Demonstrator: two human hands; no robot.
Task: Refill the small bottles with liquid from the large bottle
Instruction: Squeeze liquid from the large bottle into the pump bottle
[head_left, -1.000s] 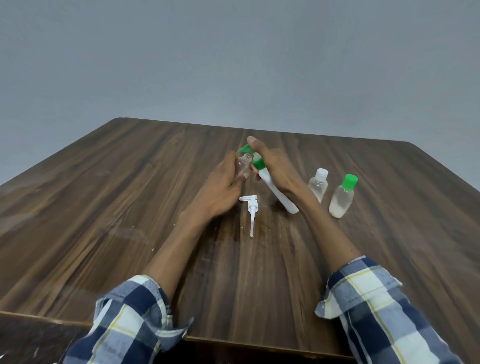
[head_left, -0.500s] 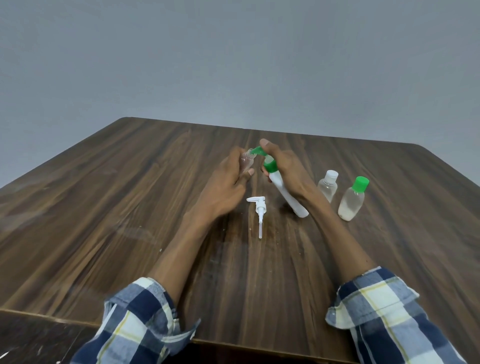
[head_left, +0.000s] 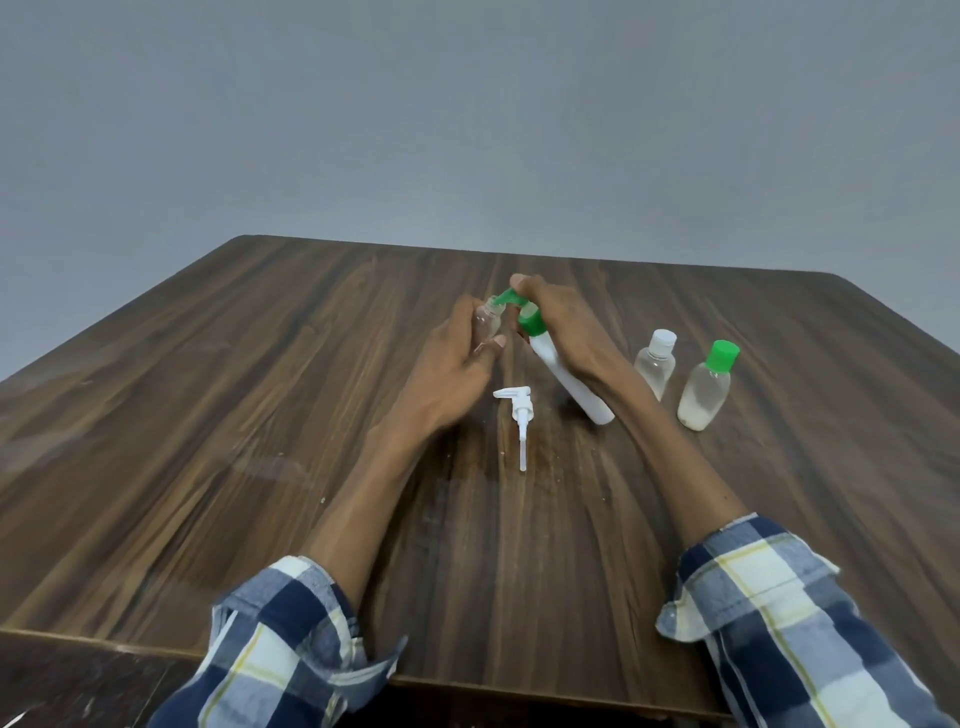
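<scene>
1. Since the frame a second before, little had moved: both hands stayed raised together over the middle of the counter (head_left: 260, 415), and the white bottle's green nozzle kept close against the mouth of the small clear one.
2. The left hand (head_left: 457, 374) had its grip closed round a small clear bottle (head_left: 487, 325), thumb on the near side, holding it above the counter with its open mouth tipped to the right.
3. The right hand (head_left: 563, 332) gripped the large white bottle (head_left: 569, 382) near its green collar, fingers curled round it. The bottle was tilted, base down and to the right, near the counter; whether it touched could not be told.
4. Its green flip cap (head_left: 506, 298) stood open, at the small bottle's mouth.
5. A white pump head (head_left: 519, 415) lay on the counter nearer the person, between the forearms, its tube pointing toward the near edge.
6. To the right stood two more small bottles, upright and near each other: a clear one with a white cap (head_left: 655, 366), and right of it one with a green cap (head_left: 705, 388), holding whitish liquid.
7. No brand, label or writing could be read on any bottle.
8. Both sleeves were blue, white and yellow plaid, rolled back from the forearms.
</scene>
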